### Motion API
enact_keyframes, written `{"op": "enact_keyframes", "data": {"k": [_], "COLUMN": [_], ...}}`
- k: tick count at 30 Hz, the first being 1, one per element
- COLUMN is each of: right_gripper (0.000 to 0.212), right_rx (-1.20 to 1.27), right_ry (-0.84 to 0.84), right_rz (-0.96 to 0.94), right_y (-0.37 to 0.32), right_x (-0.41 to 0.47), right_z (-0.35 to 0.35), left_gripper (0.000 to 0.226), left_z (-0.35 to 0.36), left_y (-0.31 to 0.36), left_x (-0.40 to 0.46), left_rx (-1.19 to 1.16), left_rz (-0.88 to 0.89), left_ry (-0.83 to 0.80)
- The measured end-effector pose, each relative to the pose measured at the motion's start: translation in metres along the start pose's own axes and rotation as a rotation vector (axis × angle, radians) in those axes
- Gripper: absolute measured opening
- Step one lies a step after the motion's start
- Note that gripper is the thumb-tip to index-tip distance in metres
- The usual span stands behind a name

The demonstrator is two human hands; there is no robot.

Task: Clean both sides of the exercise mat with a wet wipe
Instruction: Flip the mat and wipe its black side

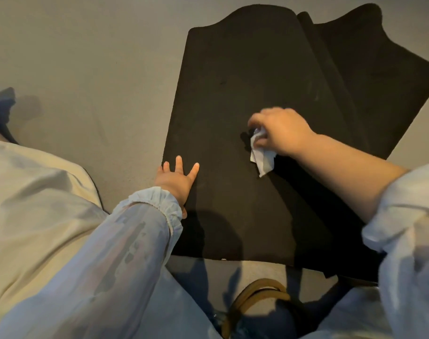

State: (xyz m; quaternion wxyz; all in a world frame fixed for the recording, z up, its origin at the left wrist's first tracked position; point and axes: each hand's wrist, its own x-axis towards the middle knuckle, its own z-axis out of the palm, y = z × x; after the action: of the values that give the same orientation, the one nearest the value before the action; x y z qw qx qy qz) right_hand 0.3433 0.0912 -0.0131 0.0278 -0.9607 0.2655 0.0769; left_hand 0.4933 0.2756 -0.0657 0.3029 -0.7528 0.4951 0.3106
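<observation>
Two layers of black exercise mat (233,99) are lying on the grey floor (86,57), taking up most of the view ahead of the person. One flap is folding over toward the person, and a second stretch of mat is showing beneath it toward the far right, so the side now facing up is probably the one being wiped at this stage. The mat's near edge is running just in front of the person's knees, which keeps the whole surface within arm's reach.

Pale, loose sleeves are covering both arms, the right one pushed up past the forearm, likely to keep it off the damp surface.

On the mat's left edge, the left hand (176,178) is pressing down flat with fingers spread, gripping nothing; it appears to be pinning the folded flap so it is not sliding or springing back under the rubbing.

Near the middle of the mat, the right hand (282,129) is closing around a crumpled white wet wipe (262,156), bunching it between fingers and thumb while a loose corner is trailing toward the person. Bunching it this way gives a firm pad to scrub with. The wipe is touching the mat, and the area toward the far end is looking not yet covered.
</observation>
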Motion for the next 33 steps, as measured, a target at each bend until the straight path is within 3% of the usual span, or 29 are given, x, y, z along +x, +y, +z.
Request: {"op": "enact_keyframes", "data": {"k": [3,7,12,17,19,26,31,33], "right_gripper": [0.041,0.014,0.073,0.05,0.052,0.04,0.029,0.033], "right_rx": [-0.093,-0.097,-0.129,-0.137,-0.127,0.346,0.772,0.724], "right_ry": [0.261,0.37,0.111,0.046,0.035,0.127,-0.139,-0.209], "right_rz": [0.15,0.263,0.363,0.302,0.282,0.15,0.076,-0.156], "right_y": [0.003,-0.011,-0.023,-0.011,-0.011,-0.056,-0.103,-0.11], "right_x": [0.002,-0.018,-0.037,-0.031,-0.029,-0.046,-0.111,-0.139], "right_z": [0.022,0.062,0.079,0.075,0.075,0.08,0.099,0.108], "left_gripper": [0.129,0.129,0.129,0.129,0.13,0.128,0.128,0.128], "left_z": [0.0,0.001,0.001,-0.001,-0.001,-0.003,-0.004,-0.004], "left_y": [-0.001,-0.001,0.0,0.0,-0.001,0.001,0.001,0.001], "left_x": [0.001,0.002,0.003,0.002,0.001,-0.001,-0.002,-0.002], "left_rx": [0.004,0.007,-0.001,-0.021,-0.015,-0.014,-0.029,-0.023], "left_rz": [0.006,0.001,-0.002,0.0,0.003,-0.002,-0.007,-0.005], "left_ry": [-0.001,-0.007,-0.012,-0.023,-0.017,-0.019,-0.031,-0.024]}}
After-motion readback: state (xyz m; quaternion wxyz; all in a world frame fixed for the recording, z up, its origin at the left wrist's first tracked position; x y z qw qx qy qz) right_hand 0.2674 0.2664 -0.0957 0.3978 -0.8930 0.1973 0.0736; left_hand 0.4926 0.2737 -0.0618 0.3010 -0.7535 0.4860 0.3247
